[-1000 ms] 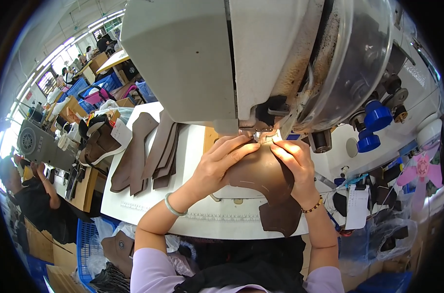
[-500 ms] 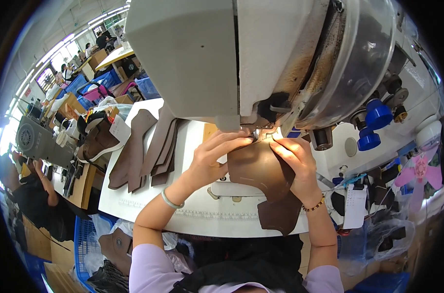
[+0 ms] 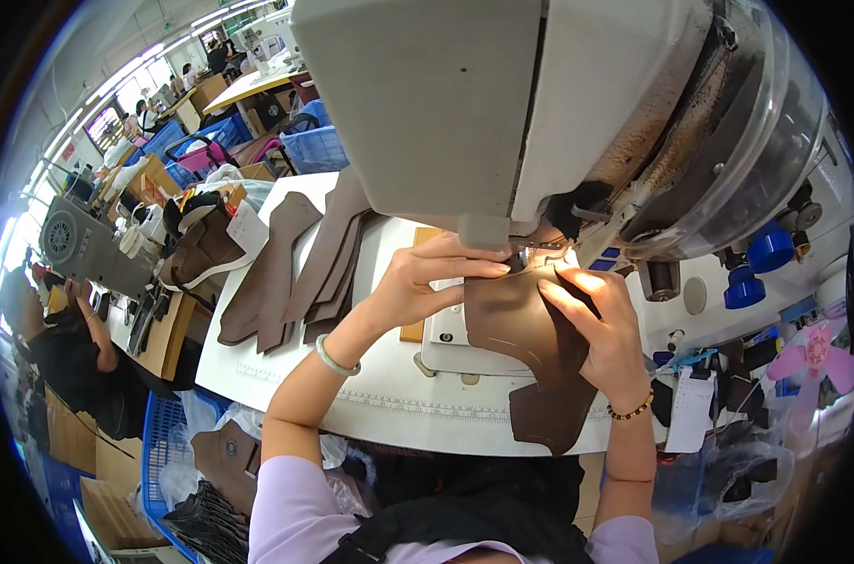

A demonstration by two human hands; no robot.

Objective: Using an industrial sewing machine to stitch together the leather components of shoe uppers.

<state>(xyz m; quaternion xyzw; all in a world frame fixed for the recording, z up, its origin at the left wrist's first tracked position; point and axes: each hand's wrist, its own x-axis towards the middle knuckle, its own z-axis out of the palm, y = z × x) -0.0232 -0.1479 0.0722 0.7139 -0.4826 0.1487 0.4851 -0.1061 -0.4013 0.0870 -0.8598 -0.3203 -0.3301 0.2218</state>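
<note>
A brown leather piece [image 3: 521,324] lies under the presser foot of a grey-white sewing machine [image 3: 427,103], in a bright patch of light. Its lower lobe [image 3: 551,414] spreads toward me over the table, with light marks along its edges. My left hand [image 3: 432,282] holds its upper left edge, fingers reaching close to the needle and thumb at the side. On the upper right, my right hand [image 3: 604,324] grips the same leather, two fingertips pressing on top and its thumb hidden. The foot and needle [image 3: 530,256] are partly covered by the machine head.
Brown leather strips [image 3: 328,282] lie stacked on the white table [image 3: 389,376] at left, near a brown shoe [image 3: 206,246]. A blue basket [image 3: 164,451] stands below left. A pink fan [image 3: 812,362] is at far right. A co-worker [image 3: 75,367] sits at left.
My view has shifted, so the scene sits further right and slightly lower. My right hand's fingers have spread and slid back a little on the leather. The left hand stays by the needle.
</note>
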